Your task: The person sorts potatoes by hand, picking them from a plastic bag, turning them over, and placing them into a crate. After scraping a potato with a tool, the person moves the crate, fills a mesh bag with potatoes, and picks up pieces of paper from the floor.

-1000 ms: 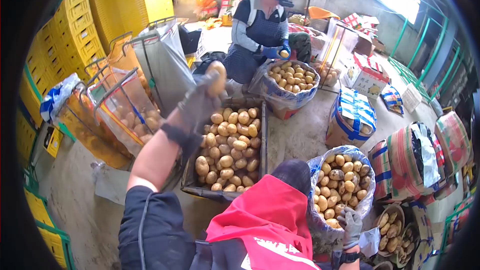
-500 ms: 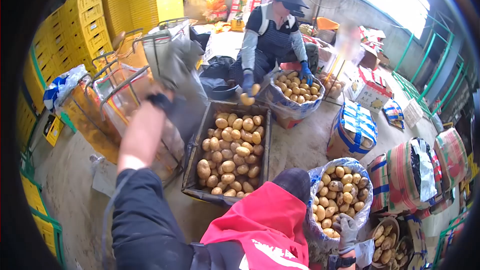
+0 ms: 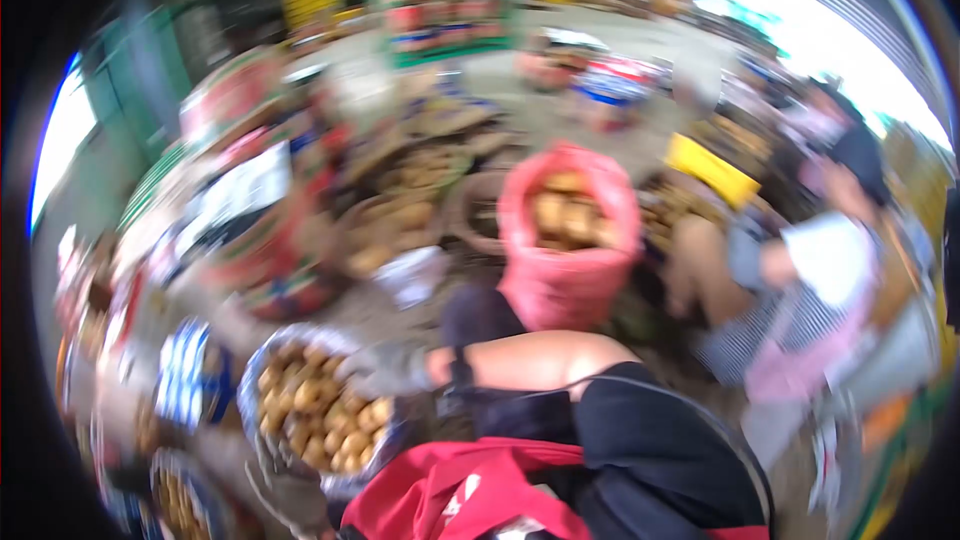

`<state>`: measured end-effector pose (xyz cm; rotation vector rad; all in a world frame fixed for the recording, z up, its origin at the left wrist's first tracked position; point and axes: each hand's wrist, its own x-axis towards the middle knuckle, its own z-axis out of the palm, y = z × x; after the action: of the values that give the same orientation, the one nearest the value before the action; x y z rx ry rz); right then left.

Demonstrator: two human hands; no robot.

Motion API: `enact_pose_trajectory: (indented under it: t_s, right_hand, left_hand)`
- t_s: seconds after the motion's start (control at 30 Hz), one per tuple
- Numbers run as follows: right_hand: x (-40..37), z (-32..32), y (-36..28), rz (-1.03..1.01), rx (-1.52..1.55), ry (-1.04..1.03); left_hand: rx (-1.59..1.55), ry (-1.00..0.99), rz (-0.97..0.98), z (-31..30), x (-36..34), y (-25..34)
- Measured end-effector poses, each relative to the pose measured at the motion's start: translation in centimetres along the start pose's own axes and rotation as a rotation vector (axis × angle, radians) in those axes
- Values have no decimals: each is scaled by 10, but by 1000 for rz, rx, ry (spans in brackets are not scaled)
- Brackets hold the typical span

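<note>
A clear-and-blue plastic-lined bag of potatoes (image 3: pixel 320 405) stands just in front of me. My right hand (image 3: pixel 385 370), in a grey glove, reaches across to the bag's near right rim, its fingers over the edge beside the potatoes. My left hand (image 3: pixel 290 495), also gloved, is low at the bag's lower left side. Motion smears the fingers of both hands, so their grip is hidden. A pink sack (image 3: pixel 570 285) with potatoes inside its rolled mouth stands just beyond my right forearm.
Round baskets of potatoes (image 3: pixel 385 235) stand beyond the bag, with a striped sack (image 3: pixel 265 255) to their left. A blue-and-white bag (image 3: pixel 193 372) is at left. A person (image 3: pixel 800 280) sits at right near a yellow crate (image 3: pixel 712 170). Green-framed stacked goods (image 3: pixel 440 0) stand behind.
My view has swung to the right. My left arm, previously stretched toward the wire-framed bags, is down by the potato bag. My right hand remains at that bag's rim.
</note>
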<state>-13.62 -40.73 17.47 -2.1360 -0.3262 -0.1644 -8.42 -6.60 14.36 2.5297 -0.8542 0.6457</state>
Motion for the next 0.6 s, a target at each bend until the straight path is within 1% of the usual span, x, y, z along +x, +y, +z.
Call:
enact_pose_trajectory:
  t_s: [0.03,0.07,0.1,0.13,0.2,0.23,0.3,0.33,0.37,0.43,0.47,0.53,0.57,0.6]
  right_hand:
    - [-5,2,7,-38,-44,58]
    - [-15,-7,6,-73,-63,94]
    - [-23,4,18,-29,10,185]
    - [-32,3,9,87,15,184]
    - [-35,28,54,75,-77,250]
    - [-40,26,52,96,-76,273]
    - [-53,22,49,246,16,241]
    - [-59,10,29,318,20,201]
    - [-60,11,28,315,27,205]
    - [-59,10,21,325,-1,167]
    - [-58,11,22,323,-3,158]
    - [-50,23,32,229,86,75]
    - [-45,38,48,126,56,77]
    - [-45,40,45,128,65,75]
  left_hand:
    - [370,-2,165,14,11,26]
    - [391,-36,278,31,24,46]
    - [257,-24,250,42,34,77]
    - [337,-60,371,73,36,66]
    - [269,-88,450,90,38,98]
    - [293,-106,492,96,42,113]
    - [292,-145,499,115,33,121]
    - [308,-137,544,117,31,123]
    - [328,-127,581,119,28,123]
    - [354,-122,565,136,17,114]
    - [9,-193,431,144,11,112]
    - [-662,-309,131,151,2,108]
    - [-990,-359,-28,150,-1,103]
    - [-1029,-377,-74,147,-3,105]
